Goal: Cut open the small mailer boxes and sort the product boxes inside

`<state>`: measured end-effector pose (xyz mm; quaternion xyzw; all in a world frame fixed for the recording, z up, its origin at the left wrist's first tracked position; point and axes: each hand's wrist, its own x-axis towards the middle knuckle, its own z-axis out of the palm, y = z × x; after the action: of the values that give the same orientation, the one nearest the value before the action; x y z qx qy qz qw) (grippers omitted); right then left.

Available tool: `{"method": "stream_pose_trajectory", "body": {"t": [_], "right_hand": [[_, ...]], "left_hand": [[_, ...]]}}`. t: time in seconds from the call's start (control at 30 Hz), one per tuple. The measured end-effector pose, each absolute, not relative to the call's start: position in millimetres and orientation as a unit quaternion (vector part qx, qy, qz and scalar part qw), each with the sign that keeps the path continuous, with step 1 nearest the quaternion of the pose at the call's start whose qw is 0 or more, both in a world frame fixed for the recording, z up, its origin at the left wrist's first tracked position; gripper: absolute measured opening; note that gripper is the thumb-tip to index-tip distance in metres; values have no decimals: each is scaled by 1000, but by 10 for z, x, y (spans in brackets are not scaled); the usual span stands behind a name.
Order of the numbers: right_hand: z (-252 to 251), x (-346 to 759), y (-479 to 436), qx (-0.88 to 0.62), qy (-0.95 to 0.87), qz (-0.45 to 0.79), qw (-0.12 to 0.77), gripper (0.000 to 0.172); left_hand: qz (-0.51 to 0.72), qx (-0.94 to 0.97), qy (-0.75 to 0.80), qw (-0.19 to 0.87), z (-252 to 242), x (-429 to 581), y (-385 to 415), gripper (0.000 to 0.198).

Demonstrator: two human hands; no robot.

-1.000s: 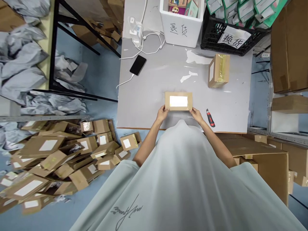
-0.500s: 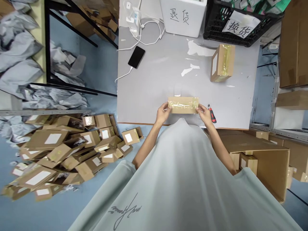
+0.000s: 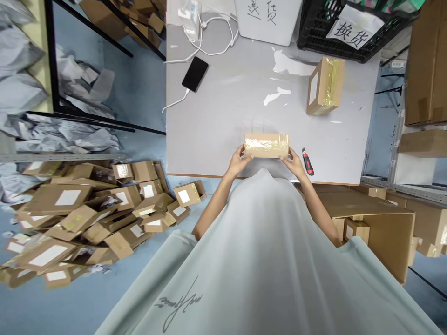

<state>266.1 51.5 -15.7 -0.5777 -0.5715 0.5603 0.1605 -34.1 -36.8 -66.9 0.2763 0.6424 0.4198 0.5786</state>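
Both my hands grip a small cardboard box at the near part of the grey table. Shiny clear tape runs along the side of it that faces up. My left hand holds its left end and my right hand its right end, thumbs on the near side. Just right of my right hand lies a red and black box cutter. Farther back on the right stands another taped cardboard box with a white label on its left face.
A phone on a white cable lies at the table's left. A white bin and a black crate stand at the back. Cardboard boxes are heaped on the floor at left; a large open carton is at right.
The box has tilted in my hands, so its taped side shows differently. My thumbs have moved inward along its near edge. The whole view has shifted slightly.
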Motion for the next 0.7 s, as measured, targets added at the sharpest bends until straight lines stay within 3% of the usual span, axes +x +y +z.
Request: {"method": "stream_pose_trajectory", "body": {"t": [0.07, 0.13, 0.37, 0.5, 0.7], "right_hand": [[-202, 2665, 507, -575, -569, 573, 135, 111], [-243, 2647, 492, -579, -566, 575, 114, 109], [-147, 2565, 491, -607, -557, 549, 140, 74], [33, 2604, 555, -595, -566, 546, 166, 69], [47, 2630, 620, -596, -574, 528, 189, 63]], "left_hand": [[398, 273, 642, 596, -742, -332, -377, 105], [377, 268, 650, 603, -817, -309, -384, 107], [388, 290, 676, 556, -831, -305, -348, 56], [410, 310, 661, 547, -720, -441, -303, 53], [345, 322, 697, 539, -766, -596, -219, 53]]}}
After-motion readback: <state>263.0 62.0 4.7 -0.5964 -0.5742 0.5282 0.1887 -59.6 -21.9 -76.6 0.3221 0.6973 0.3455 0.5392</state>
